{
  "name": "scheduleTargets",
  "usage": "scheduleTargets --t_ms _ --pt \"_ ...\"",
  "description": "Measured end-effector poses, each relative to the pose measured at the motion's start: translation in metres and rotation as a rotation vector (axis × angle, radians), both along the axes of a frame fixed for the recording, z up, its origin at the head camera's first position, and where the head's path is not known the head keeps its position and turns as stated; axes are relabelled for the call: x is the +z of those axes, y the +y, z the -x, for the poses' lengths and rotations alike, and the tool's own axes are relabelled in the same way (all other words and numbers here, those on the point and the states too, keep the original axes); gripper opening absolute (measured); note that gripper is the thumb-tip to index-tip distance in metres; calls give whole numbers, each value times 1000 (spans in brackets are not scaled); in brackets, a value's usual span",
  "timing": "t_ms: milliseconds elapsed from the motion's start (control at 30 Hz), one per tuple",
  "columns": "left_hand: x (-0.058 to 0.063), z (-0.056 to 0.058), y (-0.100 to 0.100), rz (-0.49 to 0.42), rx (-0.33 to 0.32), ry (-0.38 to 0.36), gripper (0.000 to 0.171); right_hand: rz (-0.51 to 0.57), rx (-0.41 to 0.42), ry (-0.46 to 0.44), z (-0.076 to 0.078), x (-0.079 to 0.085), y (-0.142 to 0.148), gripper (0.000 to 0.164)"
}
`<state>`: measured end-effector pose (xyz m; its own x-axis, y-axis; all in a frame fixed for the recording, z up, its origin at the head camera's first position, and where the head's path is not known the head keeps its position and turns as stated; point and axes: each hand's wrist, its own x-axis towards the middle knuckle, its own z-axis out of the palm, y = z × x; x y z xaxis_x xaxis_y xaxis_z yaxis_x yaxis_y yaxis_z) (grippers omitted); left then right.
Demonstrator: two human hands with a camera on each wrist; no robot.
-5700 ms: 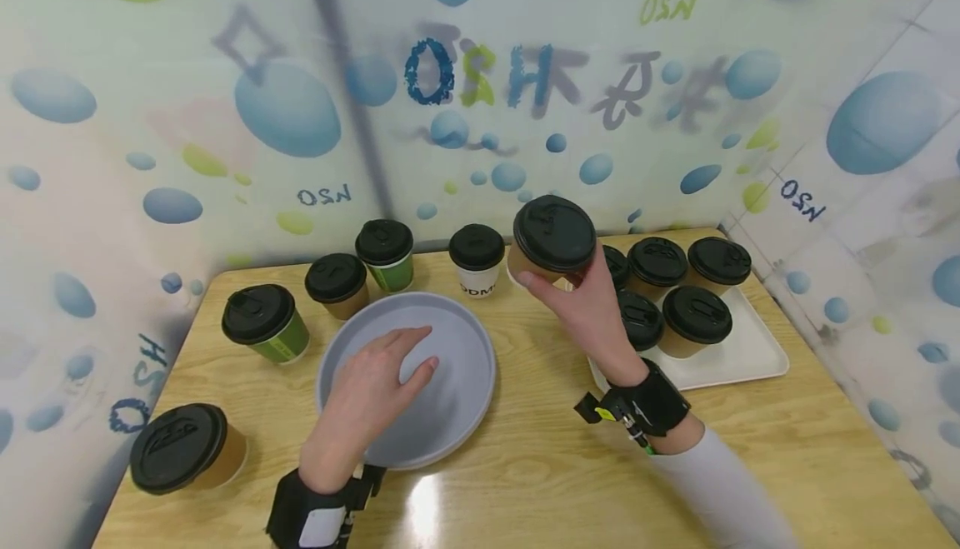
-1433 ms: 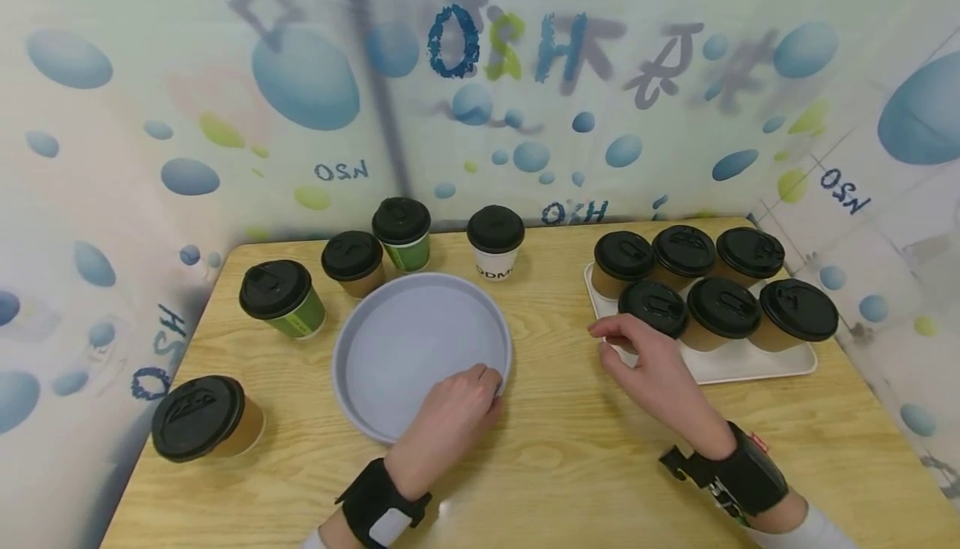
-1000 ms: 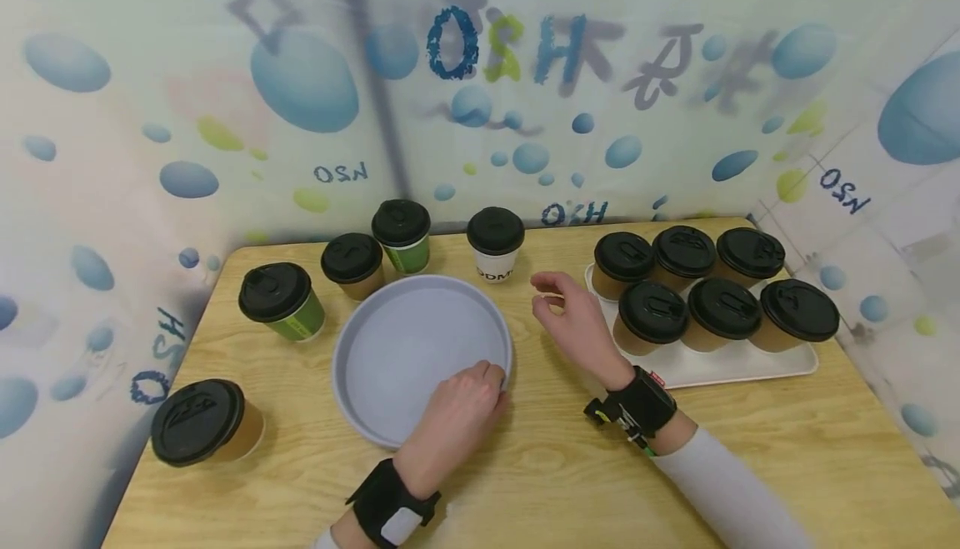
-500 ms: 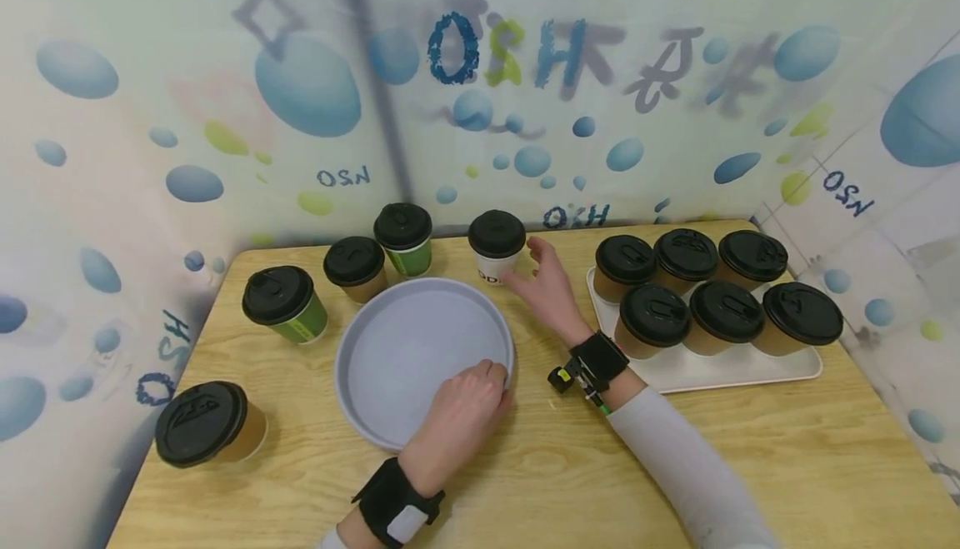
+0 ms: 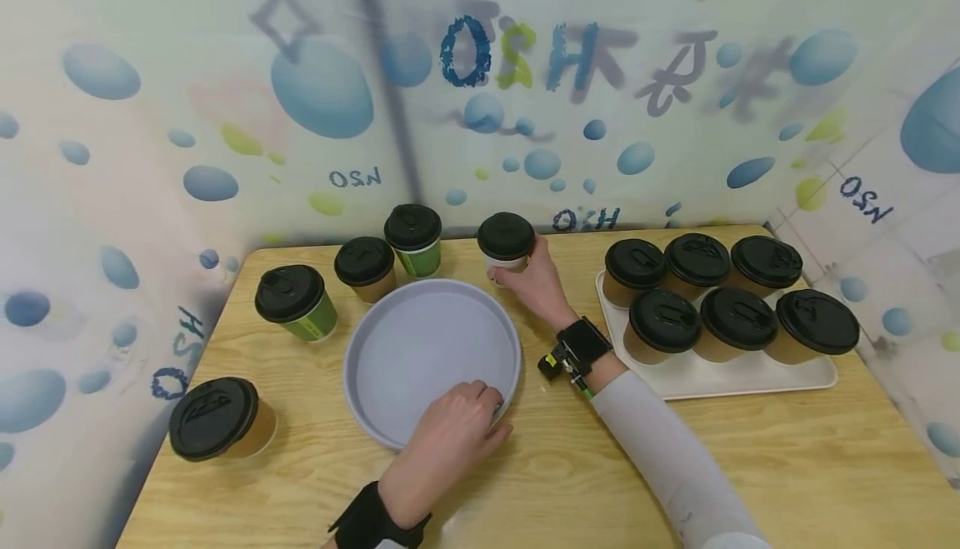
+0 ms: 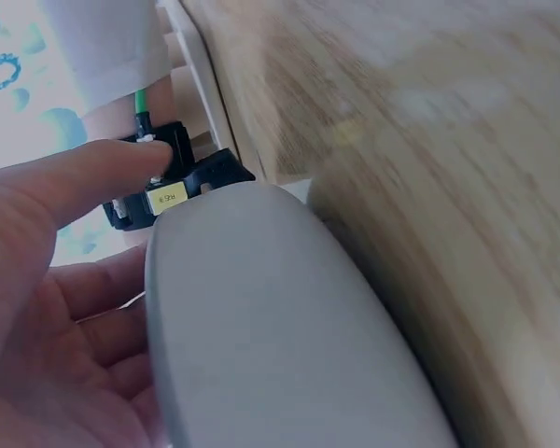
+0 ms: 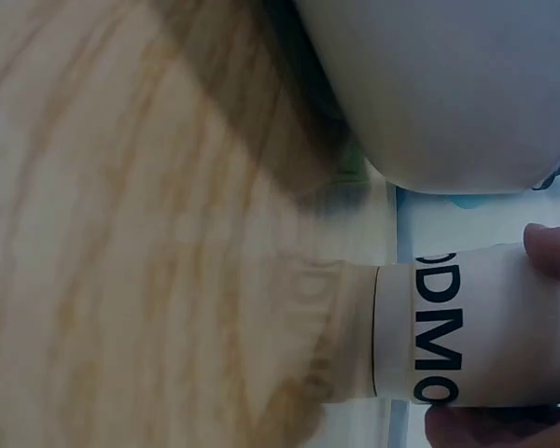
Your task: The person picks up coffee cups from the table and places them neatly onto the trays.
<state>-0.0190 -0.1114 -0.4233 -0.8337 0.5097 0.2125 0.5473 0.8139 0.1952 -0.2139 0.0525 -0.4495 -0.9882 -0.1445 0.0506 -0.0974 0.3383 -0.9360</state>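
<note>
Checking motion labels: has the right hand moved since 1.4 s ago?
Yes. Against the tray, the right hand has moved left and toward the wall, from the tray's near left corner to the white cup.

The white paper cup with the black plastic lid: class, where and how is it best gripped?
Probably round the tapering body of the white paper cup, under the wider black plastic lid, from the near right, where the right hand grips: the cup stands upright, and the round grey plate lies to its near left.

Brown cup [image 5: 813,326] released, right hand [image 5: 538,286] gripping white cup [image 5: 506,241]
</note>
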Motion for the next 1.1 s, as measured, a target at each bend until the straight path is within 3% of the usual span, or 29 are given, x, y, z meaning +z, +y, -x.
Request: scheduleTargets --t_ms 300,433,567,767,933,1100 --pt "-7 -3 -2 -33 -41 116 16 24 3 60 -18 19 3 94" --pt "-7 -3 -1 -39 -37 154 17 47 66 114 -33 33 -1 86" --pt "-6 -2 -1 -29 -35 143 19 61 166 119 -48 40 -6 85" --pt "-3 0 1 -8 -39 105 19 -11 273 147 -55 31 -12 86" --pt "-4 2 2 -1 -39 99 18 -114 275 171 -54 21 -12 85" --pt "-4 3 4 -6 -41 109 18 -128 280 169 -54 15 -12 84"
